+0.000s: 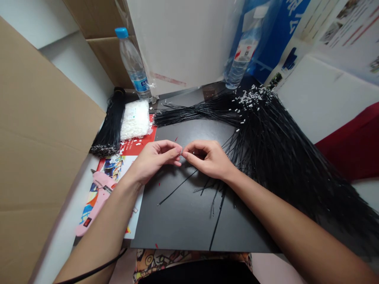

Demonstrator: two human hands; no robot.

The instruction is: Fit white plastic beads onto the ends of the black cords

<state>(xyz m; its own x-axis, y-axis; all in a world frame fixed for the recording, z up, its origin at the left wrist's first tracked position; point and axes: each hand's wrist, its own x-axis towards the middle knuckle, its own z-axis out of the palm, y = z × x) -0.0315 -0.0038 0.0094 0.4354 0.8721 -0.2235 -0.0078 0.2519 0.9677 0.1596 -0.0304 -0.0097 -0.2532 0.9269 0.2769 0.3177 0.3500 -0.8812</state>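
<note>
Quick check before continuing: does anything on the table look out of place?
Yes, mildly: small red scraps lie scattered on the dark tabletop like stray litter, and a few black strands splay from the big pile.

Even, moderately bright indoor light, with wide-angle stretch toward the borders.
The lamp or window is out of view; a pale sheen lies on the dark bench [177, 225] beyond the left hand [161, 156] and right hand [209, 157], with soft shadow beneath them. The bottles [133, 63] lean outward, the printed panel [352, 31] is smeared, and the black strands [275, 157] blur into darkness at lower right.
</note>
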